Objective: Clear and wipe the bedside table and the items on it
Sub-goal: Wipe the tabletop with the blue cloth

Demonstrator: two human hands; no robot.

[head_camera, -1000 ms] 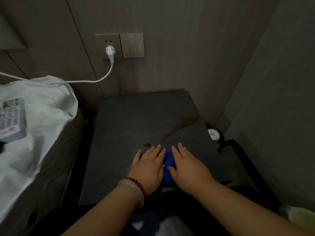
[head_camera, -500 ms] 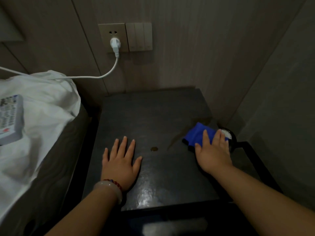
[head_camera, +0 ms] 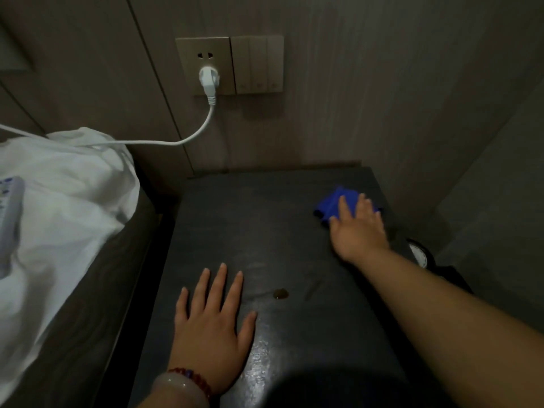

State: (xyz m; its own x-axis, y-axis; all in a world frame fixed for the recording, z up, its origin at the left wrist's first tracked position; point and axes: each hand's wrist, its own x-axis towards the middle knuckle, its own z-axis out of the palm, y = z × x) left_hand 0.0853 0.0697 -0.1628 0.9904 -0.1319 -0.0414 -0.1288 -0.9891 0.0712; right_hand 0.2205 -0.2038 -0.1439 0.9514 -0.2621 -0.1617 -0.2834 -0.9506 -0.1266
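Across the top of the frame runs a grey-brown panelled wall; at the left edge white bedding lies heaped on a dark bed.

Filling the centre and lower middle is the bedside table; its top is dark, almost black, with a faint grain and a wet-looking sheen toward the lower centre; its far edge meets the wall.

At the lower centre the left hand rests palm down on the near left part of the tabletop, fingers straight and spread apart, holding nothing; beaded bracelets circle its wrist.

At the right of centre the right hand reaches to the table's far right corner and presses flat on a blue cloth; its fingers are extended, slightly parted, lying on the fabric rather than curled round it; the cloth is bunched, bright blue, showing beyond the fingertips and to their left.

At the upper centre a beige socket plate sits beside a three-button switch; a white plug is seated in the socket, and its white cable sags leftward over the bedding.

At the far left a pale remote lies on the sheet, partly cut off by the frame.

At the right, off the table's edge, a round dark object with a light face shows; what it is I cannot tell.

Between the two hands a small brownish spot marks the tabletop.
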